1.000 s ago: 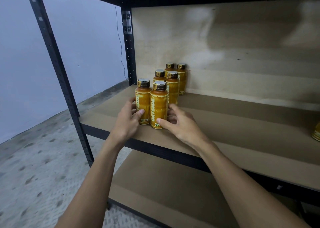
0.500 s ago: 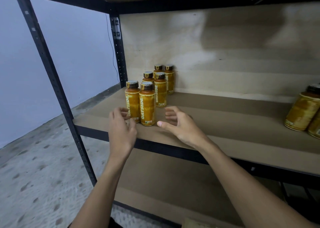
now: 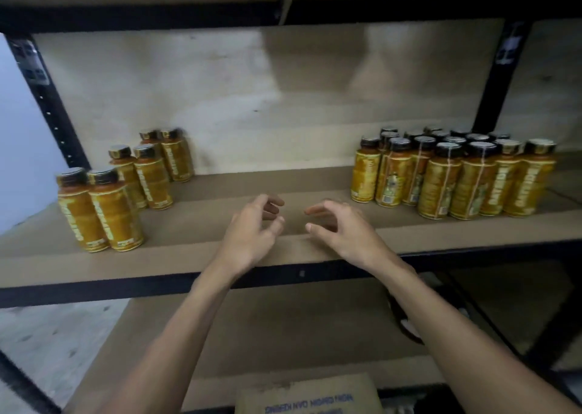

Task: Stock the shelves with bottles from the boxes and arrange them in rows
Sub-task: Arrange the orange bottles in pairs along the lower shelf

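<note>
**Middle shelf point(image 3: 195, 256) of a dark metal rack, seen from the front.** At the left end, six yellow bottles point(image 3: 116, 212) with dark caps are standing upright in three pairs. The pairs are set one behind another, from the front edge back towards the pale back panel point(image 3: 252, 98).

Right of them, the left hand point(image 3: 252, 234) is hovering over the front part of the shelf. Its palm is facing inward and its fingers are loosely curled and spread, gripping nothing and touching no bottle. The right hand point(image 3: 340, 234) is hovering just beside it in a mirrored pose, thumb and fingers likewise relaxed and apart, holding nothing. A small gap is separating the two sets of fingertips. Whether either hand is brushing the shelf board cannot be told.

Below, between the forearms, a cardboard box point(image 3: 308, 394) with blue print is sitting at the bottom edge of the view, in front of the lower shelf point(image 3: 283, 325).

At the right end, a larger block of matching bottles point(image 3: 456, 180) is standing upright in close rows, well apart from both hands.
</note>
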